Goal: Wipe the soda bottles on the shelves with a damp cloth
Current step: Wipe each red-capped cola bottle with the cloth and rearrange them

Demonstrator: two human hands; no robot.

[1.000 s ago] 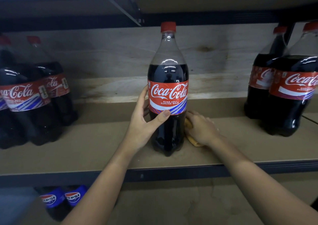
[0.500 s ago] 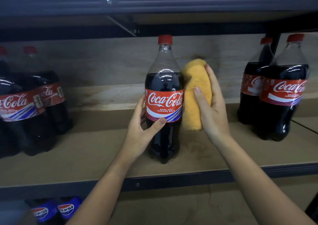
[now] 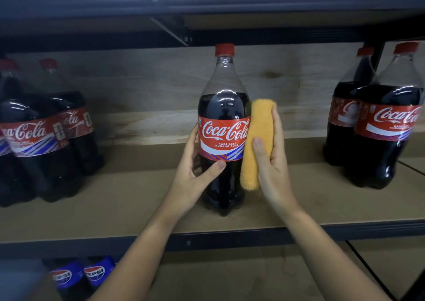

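While left hand (image 3: 195, 176) grips one bottle (image 3: 224, 126), right hand (image 3: 273, 162) clasps one cloth (image 3: 258, 139).

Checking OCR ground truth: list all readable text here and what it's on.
"Coca-Cola", "RASA ASLI KURANG GULA": held bottle
"Cola": left bottles
"Coca-Co", cut off; small print blurred: right bottles
"PEPSI": lower-shelf bottle; its neighbour's label is blurred
Held bottle's corner mark: too small

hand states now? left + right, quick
Left hand: grips the middle Coca-Cola bottle, thumb across the front just below the label.
Right hand: holds the folded orange cloth against the bottle's right side.
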